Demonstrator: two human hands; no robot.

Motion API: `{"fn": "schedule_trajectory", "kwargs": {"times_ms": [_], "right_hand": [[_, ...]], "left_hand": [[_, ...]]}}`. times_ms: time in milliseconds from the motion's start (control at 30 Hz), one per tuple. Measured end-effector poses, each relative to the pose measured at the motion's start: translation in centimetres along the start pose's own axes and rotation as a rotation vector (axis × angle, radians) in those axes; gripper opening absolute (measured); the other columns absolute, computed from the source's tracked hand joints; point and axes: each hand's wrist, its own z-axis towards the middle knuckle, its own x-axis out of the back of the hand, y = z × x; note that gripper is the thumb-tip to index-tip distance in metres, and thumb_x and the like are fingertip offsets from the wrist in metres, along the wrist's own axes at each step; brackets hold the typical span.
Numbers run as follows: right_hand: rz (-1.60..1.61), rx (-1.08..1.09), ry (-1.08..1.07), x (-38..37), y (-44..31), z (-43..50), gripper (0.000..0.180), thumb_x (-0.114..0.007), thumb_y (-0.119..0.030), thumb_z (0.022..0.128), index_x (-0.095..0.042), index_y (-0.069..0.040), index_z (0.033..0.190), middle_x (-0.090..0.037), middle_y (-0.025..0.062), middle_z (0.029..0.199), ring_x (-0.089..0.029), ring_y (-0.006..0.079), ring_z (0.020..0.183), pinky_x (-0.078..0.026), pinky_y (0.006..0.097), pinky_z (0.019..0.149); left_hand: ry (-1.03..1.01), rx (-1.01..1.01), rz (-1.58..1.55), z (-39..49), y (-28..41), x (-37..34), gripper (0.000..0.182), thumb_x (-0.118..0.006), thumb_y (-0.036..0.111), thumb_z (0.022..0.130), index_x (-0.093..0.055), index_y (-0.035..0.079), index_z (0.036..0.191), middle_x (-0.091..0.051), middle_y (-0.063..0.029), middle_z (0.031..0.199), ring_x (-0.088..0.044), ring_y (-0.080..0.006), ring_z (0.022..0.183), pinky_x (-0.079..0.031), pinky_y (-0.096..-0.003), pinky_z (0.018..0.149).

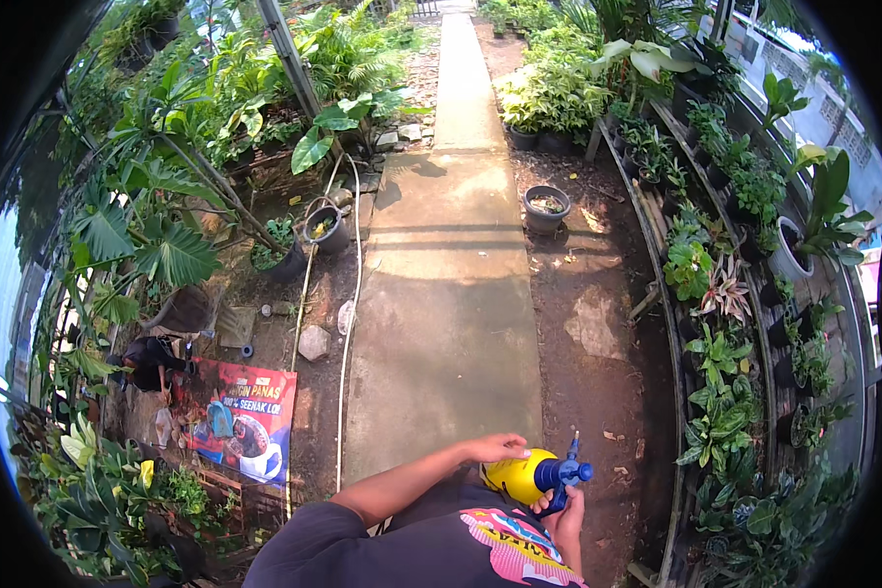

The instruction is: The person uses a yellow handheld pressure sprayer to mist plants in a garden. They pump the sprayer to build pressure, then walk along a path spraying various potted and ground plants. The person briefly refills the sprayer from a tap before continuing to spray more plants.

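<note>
My right hand (564, 517) grips the blue handle of a pump spray bottle at my front, its fingers wrapped beneath the blue spray head (558, 474). The bottle's yellow body (513, 476) lies tilted sideways, pointing left, and a thin nozzle (575, 445) sticks up from the head. At the upper edge of the yellow body is my left hand (498, 447), fingers slightly bent. Whether it presses on the bottle or only hovers there cannot be seen. My dark printed shirt (426, 544) lies just below both hands.
A concrete path (445, 331) runs ahead. Along its left lies a pale hose (349, 323); a grey pot (546, 208) stands at right. Tiered plant racks (676, 331) line the right side. A crouching person (151, 364) works beside a printed banner (253, 419) at left.
</note>
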Motion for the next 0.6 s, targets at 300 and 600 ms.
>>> {"fn": "schedule_trajectory", "kwargs": {"times_ms": [300,600], "right_hand": [[-0.029,0.215,0.059,-1.4,-9.4,5.4,0.039,-0.055,-0.042,0.103,-0.061,-0.007,0.087,-0.064,0.0087,0.074,-0.064,0.0217,0.07,-0.051,0.0341,0.072],[-0.067,0.556,0.112,-1.6,-21.5,11.2,0.04,-0.056,-0.039,0.105,-0.064,-0.005,0.086,-0.065,0.0084,0.072,-0.063,0.0175,0.065,-0.05,0.0309,0.065]], "left_hand": [[-0.169,-0.001,0.164,9.6,11.4,2.3,0.086,-0.059,0.063,0.098,-0.039,0.003,0.156,-0.045,-0.0209,0.156,-0.041,-0.031,0.146,-0.034,-0.0432,0.12],[-0.062,-0.267,0.289,19.9,24.3,2.3,0.069,-0.06,0.05,0.102,-0.045,0.004,0.153,-0.047,-0.0166,0.155,-0.043,-0.0285,0.144,-0.033,-0.0418,0.12]]}}
